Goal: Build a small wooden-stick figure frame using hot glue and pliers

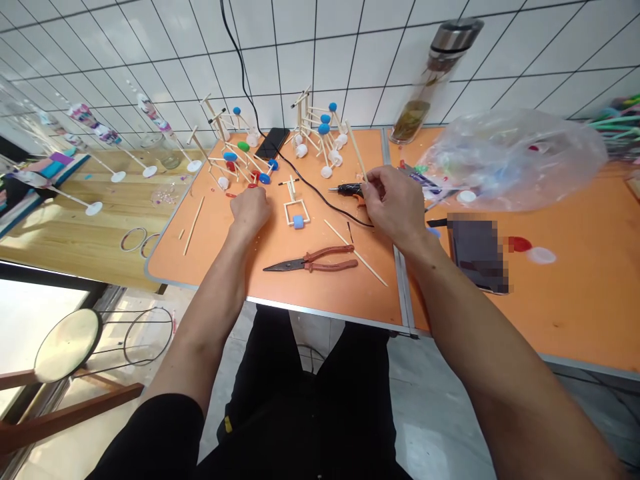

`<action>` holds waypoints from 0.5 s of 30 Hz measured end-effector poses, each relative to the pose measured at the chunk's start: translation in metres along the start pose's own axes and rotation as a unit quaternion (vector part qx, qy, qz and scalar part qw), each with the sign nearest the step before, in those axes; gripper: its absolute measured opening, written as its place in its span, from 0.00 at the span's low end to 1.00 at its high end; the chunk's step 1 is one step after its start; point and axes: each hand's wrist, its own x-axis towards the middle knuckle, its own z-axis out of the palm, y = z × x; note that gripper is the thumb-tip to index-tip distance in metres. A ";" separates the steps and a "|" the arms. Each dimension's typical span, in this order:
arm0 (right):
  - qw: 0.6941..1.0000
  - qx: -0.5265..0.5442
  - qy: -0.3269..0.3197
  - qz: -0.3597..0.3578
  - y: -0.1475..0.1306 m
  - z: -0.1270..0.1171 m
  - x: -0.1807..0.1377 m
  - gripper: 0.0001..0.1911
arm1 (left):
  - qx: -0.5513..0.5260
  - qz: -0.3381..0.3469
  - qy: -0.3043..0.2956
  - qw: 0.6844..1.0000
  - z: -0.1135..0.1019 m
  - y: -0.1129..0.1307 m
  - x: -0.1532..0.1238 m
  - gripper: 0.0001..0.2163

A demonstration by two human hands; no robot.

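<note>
My left hand [250, 212] rests on the orange table with its fingers curled. Red pieces show just beyond its fingertips, and what it grips is hidden. Between thumb and fingers, my right hand [395, 203] holds a thin wooden stick [356, 152] that points up and away. Right beside that hand lies a black hot glue gun [347, 189], partly covered by it. A small stick frame with a blue block [299, 222] lies between the hands. Nearer to me are pliers [307, 260] with reddish handles and another wooden stick [367, 262].
Stick models with coloured caps [320, 130] stand at the back, beside a dark phone [273, 143]. A black cable crosses the table. To the right are a tall glass bottle [415, 113], a plastic bag [520, 160] and a pixelated device [477, 250]. A stool [67, 345] stands lower left.
</note>
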 end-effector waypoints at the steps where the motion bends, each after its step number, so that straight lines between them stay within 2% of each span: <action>1: 1.000 0.001 0.001 -0.001 0.000 0.000 0.000 0.07 | -0.002 0.000 0.003 1.000 0.000 0.000 0.000 0.19; 8: 1.000 0.017 -0.008 0.000 0.000 -0.001 -0.001 0.08 | -0.073 0.004 0.061 0.995 -0.003 -0.005 -0.003 0.16; 12: 1.000 0.010 -0.013 0.006 -0.001 0.000 0.000 0.08 | -0.113 -0.004 0.069 0.991 -0.011 -0.001 -0.011 0.13; 15: 1.000 0.013 -0.016 0.013 -0.002 -0.001 0.001 0.08 | -0.119 -0.007 0.080 0.990 -0.021 -0.015 -0.021 0.12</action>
